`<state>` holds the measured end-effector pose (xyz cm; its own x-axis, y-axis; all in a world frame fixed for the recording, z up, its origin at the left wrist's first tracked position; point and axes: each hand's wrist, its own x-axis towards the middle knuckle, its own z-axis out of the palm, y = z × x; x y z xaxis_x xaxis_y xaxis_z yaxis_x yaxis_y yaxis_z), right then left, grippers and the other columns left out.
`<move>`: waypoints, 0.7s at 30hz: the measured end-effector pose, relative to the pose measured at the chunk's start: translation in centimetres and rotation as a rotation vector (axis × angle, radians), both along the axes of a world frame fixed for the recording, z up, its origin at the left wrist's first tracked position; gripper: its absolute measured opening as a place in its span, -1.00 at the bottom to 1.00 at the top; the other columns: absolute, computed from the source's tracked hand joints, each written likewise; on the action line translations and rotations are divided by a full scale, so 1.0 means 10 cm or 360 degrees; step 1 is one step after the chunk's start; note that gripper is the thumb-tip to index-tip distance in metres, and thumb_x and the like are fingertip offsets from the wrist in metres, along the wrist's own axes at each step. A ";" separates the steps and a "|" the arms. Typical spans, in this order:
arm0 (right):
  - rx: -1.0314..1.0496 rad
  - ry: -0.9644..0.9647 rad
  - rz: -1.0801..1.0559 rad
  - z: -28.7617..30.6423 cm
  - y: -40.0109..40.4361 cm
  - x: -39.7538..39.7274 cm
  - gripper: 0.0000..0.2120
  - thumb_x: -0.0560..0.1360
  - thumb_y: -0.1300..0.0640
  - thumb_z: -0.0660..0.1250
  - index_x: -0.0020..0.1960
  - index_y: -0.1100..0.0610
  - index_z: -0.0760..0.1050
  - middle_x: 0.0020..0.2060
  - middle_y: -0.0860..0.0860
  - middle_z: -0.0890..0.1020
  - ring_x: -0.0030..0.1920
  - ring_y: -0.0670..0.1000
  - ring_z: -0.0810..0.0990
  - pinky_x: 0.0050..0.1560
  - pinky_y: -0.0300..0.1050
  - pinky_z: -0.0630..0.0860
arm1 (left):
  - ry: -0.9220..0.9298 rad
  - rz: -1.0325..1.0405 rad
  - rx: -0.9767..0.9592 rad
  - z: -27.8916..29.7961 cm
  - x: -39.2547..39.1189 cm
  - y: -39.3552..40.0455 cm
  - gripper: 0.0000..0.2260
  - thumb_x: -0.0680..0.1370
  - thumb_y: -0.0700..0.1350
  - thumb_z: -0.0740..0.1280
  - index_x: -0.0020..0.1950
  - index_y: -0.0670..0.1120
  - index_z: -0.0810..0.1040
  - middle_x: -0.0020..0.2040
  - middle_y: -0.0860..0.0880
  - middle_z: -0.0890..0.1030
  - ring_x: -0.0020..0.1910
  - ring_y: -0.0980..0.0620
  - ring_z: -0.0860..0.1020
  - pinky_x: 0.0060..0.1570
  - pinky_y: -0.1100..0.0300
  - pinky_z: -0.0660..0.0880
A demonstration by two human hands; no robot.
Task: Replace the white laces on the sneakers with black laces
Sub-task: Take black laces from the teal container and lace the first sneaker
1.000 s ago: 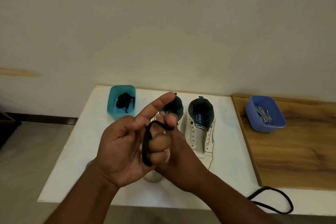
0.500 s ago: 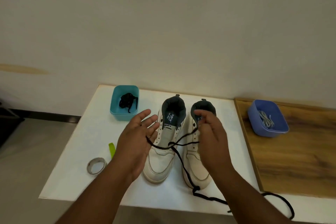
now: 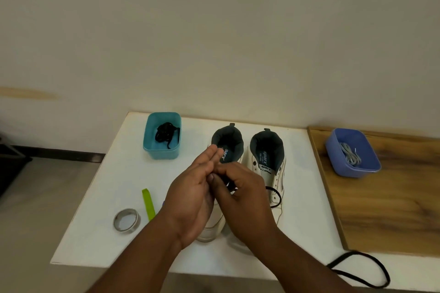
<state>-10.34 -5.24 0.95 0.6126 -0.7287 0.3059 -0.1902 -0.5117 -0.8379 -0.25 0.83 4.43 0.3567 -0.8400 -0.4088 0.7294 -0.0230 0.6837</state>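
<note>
Two white sneakers stand side by side on the white table [image 3: 100, 216], toes toward me: the left sneaker [image 3: 227, 147] and the right sneaker [image 3: 267, 157]. Neither shows laces in its visible eyelets. My hands meet above their fronts. My right hand [image 3: 242, 195] pinches a black lace [image 3: 276, 197], which loops over the right sneaker and trails off the table's near right corner. My left hand [image 3: 192, 195] has straight fingers pressed against the right hand; whether it holds the lace is hidden.
A teal tub [image 3: 162, 135] with a bundled black lace sits at the back left. A blue tub [image 3: 352, 152] holding white laces rests on a wooden board [image 3: 392, 197] at the right. A tape roll [image 3: 126, 219] and a green strip [image 3: 148, 204] lie at the near left.
My hands have come together over the sneakers, closing the gap that the lace spanned half a second ago. The stretched lace is now gathered at my right fingers.
</note>
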 end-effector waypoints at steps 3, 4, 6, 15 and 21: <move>0.0114 -0.0038 0.0055 -0.03 0.02 0.04 -0.89 0.61 0.18 0.38 0.08 0.03 0.66 -0.14 -0.14 0.64 -0.10 -0.03 0.62 -0.13 -0.28 0.51 | 0.0012 -0.0004 0.0031 -0.02 0.03 0.00 -0.62 0.71 -0.19 0.05 0.51 -0.05 0.40 0.40 0.02 0.54 0.38 0.06 0.50 0.27 0.11 0.48; 0.0181 -0.0067 0.0063 -0.03 0.02 0.05 -0.89 0.61 0.18 0.38 0.07 0.03 0.66 -0.15 -0.13 0.65 -0.11 -0.01 0.63 -0.13 -0.25 0.53 | 0.0031 -0.0018 0.0030 -0.03 0.04 0.00 -0.62 0.70 -0.19 0.06 0.51 -0.05 0.39 0.41 0.01 0.53 0.40 0.05 0.48 0.35 0.07 0.44; 0.0271 -0.0083 0.0055 -0.02 0.00 0.05 -0.89 0.62 0.19 0.37 0.03 0.02 0.65 -0.18 -0.12 0.65 -0.15 0.00 0.63 -0.16 -0.25 0.51 | -0.0016 -0.0062 0.0060 -0.04 0.05 0.01 -0.64 0.71 -0.14 0.08 0.49 0.01 0.42 0.41 0.02 0.53 0.41 0.05 0.46 0.47 0.05 0.34; -0.0490 0.0991 0.0001 -0.22 -0.13 -0.01 -0.83 0.58 -0.07 0.23 -0.04 -0.09 0.58 -0.18 -0.13 0.53 -0.15 -0.09 0.52 -0.19 -0.07 0.54 | -0.2011 -0.0391 0.1054 -0.62 0.35 0.09 -0.78 0.64 -0.12 0.24 0.27 0.05 0.51 0.15 0.05 0.59 0.03 0.08 0.54 0.01 0.24 0.39; -0.0836 0.1132 -0.0261 -0.29 -0.10 0.00 -0.79 0.50 -0.07 0.28 -0.13 -0.03 0.66 -0.09 -0.05 0.43 -0.02 0.03 0.40 -0.07 -0.01 0.45 | -0.2003 -0.0440 0.1002 -0.73 0.37 0.11 -0.83 0.58 -0.11 0.37 0.15 0.07 0.56 -0.01 0.11 0.59 -0.04 0.14 0.53 -0.09 0.28 0.36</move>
